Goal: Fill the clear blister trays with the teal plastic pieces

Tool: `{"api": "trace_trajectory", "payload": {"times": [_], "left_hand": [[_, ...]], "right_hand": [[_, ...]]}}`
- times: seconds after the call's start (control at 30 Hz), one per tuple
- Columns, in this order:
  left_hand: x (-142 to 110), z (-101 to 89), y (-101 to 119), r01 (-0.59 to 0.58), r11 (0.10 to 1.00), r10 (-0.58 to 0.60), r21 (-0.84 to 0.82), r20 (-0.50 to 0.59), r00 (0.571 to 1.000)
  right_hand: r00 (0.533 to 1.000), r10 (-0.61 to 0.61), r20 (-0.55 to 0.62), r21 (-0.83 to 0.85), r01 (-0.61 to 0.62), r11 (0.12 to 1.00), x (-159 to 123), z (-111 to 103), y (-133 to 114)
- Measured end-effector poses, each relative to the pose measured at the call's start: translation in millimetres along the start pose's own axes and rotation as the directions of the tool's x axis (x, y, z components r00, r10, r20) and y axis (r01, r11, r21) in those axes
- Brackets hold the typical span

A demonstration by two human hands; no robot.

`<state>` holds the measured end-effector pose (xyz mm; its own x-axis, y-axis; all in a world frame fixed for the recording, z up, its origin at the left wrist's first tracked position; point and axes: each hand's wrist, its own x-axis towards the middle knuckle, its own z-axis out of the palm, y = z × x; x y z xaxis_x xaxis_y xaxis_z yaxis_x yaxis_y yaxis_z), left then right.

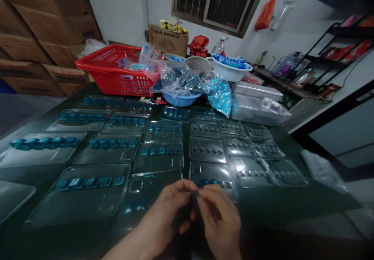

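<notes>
My left hand (165, 209) and my right hand (219, 217) meet low in the middle of the view, their fingertips pinching a small dark piece (194, 197). Its exact shape is hidden by my fingers. Just beyond them lies a clear plastic blister tray (209, 172) with a row of teal pieces (204, 182) in its slots. Several similar trays (159, 156) cover the dark tabletop (263, 209). Some hold rows of teal pieces, while those to the right show little colour. My hands are above the table's near part, and I cannot tell whether they touch a tray.
Beyond the trays stand a red plastic basket (117, 71), a blue bowl (181, 100) under a clear bag, a white basin of blue packets (232, 69), and stacked plastic trays (257, 100). Cardboard cartons (35, 38) are stacked at the left.
</notes>
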<state>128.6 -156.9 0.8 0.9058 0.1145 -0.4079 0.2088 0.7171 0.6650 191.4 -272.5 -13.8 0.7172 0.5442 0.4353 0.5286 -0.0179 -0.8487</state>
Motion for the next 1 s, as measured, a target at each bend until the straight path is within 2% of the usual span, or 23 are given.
{"api": "trace_trajectory", "payload": {"times": [0.07,0.17,0.4,0.67,0.8,1.0], "left_hand": [[0.2,-0.3,0.0,-0.006,1.0,0.006,0.012,-0.002,1.0],[0.3,-1.1,-1.2,-0.014,0.999,0.014,0.034,0.002,1.0],[-0.8,-1.5,0.3,0.007,0.995,-0.004,0.104,-0.028,1.0],[-1.2,0.4,1.7,0.043,0.985,-0.035,0.168,-0.05,0.998],[0.9,1.4,-1.6,0.059,0.975,-0.038,0.213,-0.1,0.994],[0.0,-1.3,-0.8,-0.02,0.934,0.084,0.358,-0.165,0.983]], "right_hand": [[1.0,-0.028,0.004,-0.015,0.029,0.999,1.0,0.1,-1.1],[0.996,-0.036,0.082,0.017,0.035,0.999,4.0,-3.1,-3.5],[0.966,0.036,0.256,-0.02,-0.032,0.999,11.5,-8.2,-4.4],[0.925,0.07,0.374,-0.033,-0.062,0.998,12.6,-10.4,-12.2],[0.925,0.11,0.364,-0.117,-0.072,0.991,12.7,-7.3,-15.0],[0.96,0.139,0.242,-0.108,-0.116,0.987,9.3,1.6,-5.9]]}}
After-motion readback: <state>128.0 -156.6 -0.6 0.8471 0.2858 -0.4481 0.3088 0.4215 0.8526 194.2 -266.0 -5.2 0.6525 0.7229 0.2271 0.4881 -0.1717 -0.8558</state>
